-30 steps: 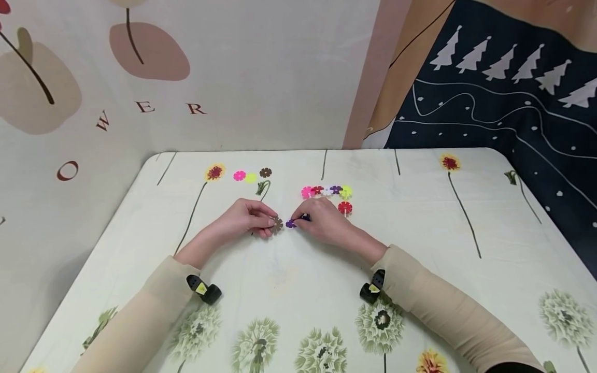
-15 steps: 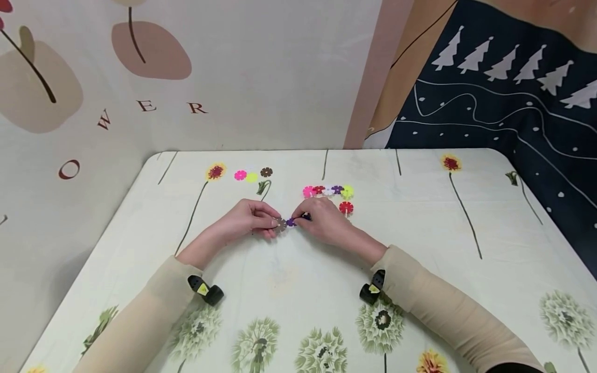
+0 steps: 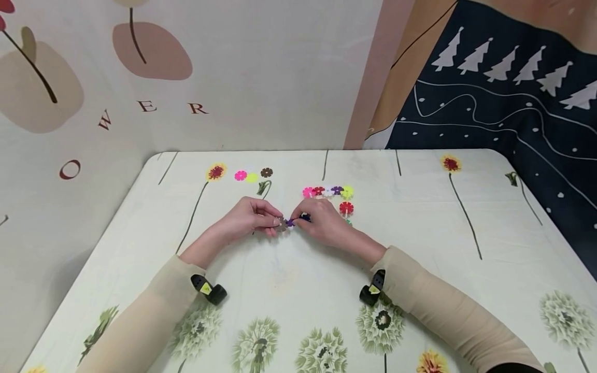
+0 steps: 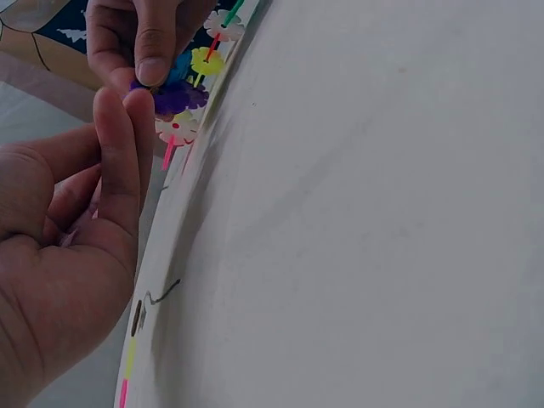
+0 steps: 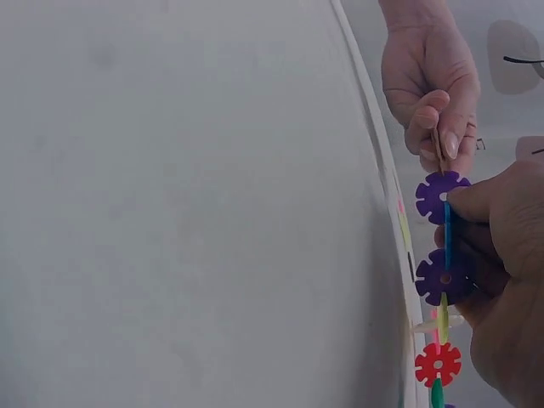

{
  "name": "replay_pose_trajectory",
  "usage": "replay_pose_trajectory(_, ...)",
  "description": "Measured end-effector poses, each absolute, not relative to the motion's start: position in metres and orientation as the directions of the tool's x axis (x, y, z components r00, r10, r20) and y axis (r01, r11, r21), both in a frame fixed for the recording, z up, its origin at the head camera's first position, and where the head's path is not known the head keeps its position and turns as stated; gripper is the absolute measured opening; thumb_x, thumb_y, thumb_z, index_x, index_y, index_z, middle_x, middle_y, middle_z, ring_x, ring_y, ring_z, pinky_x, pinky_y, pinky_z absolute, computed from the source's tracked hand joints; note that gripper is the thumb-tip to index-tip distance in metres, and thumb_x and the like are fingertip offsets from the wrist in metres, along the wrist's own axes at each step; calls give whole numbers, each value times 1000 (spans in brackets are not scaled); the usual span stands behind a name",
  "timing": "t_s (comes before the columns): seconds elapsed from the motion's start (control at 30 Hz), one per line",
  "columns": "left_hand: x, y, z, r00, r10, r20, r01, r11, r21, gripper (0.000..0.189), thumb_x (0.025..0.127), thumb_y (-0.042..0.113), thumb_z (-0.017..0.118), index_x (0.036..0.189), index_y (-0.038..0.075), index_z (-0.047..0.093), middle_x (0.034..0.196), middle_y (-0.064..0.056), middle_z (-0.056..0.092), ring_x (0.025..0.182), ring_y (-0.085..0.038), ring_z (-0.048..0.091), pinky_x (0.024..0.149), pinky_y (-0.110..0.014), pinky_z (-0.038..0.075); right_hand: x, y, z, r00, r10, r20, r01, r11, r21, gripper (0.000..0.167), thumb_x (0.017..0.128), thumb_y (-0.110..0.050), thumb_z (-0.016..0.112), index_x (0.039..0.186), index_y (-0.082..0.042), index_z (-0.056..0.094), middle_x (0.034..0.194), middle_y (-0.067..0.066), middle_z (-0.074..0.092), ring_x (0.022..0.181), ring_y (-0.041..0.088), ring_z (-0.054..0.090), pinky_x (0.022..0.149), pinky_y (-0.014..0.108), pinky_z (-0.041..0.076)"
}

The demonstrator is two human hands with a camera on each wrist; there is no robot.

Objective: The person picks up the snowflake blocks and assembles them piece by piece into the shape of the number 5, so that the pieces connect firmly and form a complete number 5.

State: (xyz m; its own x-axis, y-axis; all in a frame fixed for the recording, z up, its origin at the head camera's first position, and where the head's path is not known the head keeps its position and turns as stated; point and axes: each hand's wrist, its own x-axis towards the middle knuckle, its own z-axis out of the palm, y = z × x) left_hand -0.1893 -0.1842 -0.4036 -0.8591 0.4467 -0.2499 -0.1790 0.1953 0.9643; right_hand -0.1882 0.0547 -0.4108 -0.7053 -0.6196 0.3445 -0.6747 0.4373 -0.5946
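My left hand (image 3: 247, 216) pinches a brown notched flower-shaped disc (image 3: 282, 226), a linking toy piece, between thumb and fingers. Facing it, my right hand (image 3: 323, 220) grips a purple disc (image 5: 432, 197) at the end of a chain of such pieces. The brown disc's edge meets the purple disc's rim. In the right wrist view a blue disc (image 5: 448, 236) stands edge-on after the purple one, followed by a second purple disc (image 5: 435, 274) and a red disc (image 5: 438, 364). My right hand partly covers the chain in the head view.
The chain's far stretch lies beyond my right hand, with a pink disc (image 3: 308, 192), a yellow disc (image 3: 347, 191) and a red disc (image 3: 346, 208). Loose pink (image 3: 240, 175), yellow (image 3: 252, 177) and brown (image 3: 267, 172) discs lie at the back left of the flower-print tablecloth (image 3: 280, 290).
The left hand has shifted slightly right, closing the gap between the brown disc and the purple disc. The right hand has stayed almost still.
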Motion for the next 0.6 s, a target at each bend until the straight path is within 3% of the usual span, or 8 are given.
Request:
replay_pose_trajectory(0.33,-188,-178,-404,-869,433,-242,-198,144,969,22,94,-10,65,113,-21,64,90,-15,74,69,-18,73,71,-30,62,-187,55,-412,-670,-608,426,-720,391,-574,7,89,3,76,92,-3,75,91,6,74,89,21,70,84,37,55)
replay_pose_trajectory(0.6,-189,-176,-404,-874,410,-260,-206,173,963,21,94,-10,65,112,-20,64,89,-15,73,68,-17,72,69,-29,62,-187,55,-412,-661,-634,402,-730,416,-543,6,90,2,76,94,-3,75,92,6,74,90,20,70,85,32,56)
